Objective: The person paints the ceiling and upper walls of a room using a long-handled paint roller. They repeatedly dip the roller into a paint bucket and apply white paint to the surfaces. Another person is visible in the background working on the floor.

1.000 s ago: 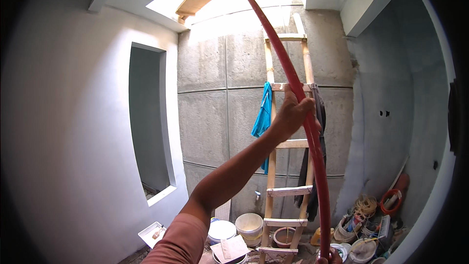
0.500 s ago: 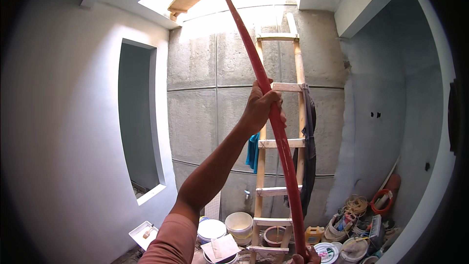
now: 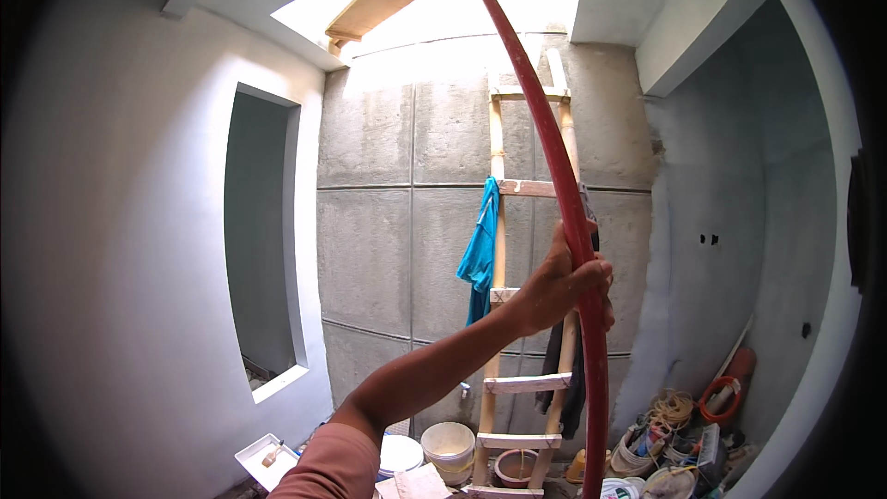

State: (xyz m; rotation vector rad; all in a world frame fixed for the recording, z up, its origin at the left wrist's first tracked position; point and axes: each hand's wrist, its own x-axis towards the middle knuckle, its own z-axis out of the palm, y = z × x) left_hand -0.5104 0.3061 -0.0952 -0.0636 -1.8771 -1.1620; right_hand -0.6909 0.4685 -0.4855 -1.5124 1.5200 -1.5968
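Compared with half a second ago, the red pole (image 3: 552, 134) stands farther right, and the left hand (image 3: 565, 283) gripping it sits lower. The right hand has left the frame; its state cannot be told. The pole, running from top centre to lower right of centre, seems steered sideways. Counted: one pole, one ladder (image 3: 528, 384), one blue cloth (image 3: 478, 245), one white tray (image 3: 268, 474).

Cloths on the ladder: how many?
2 visible: a blue cloth at the ladder's left side, a dark cloth at its right, partly behind the pole and left hand. More could be hidden there.
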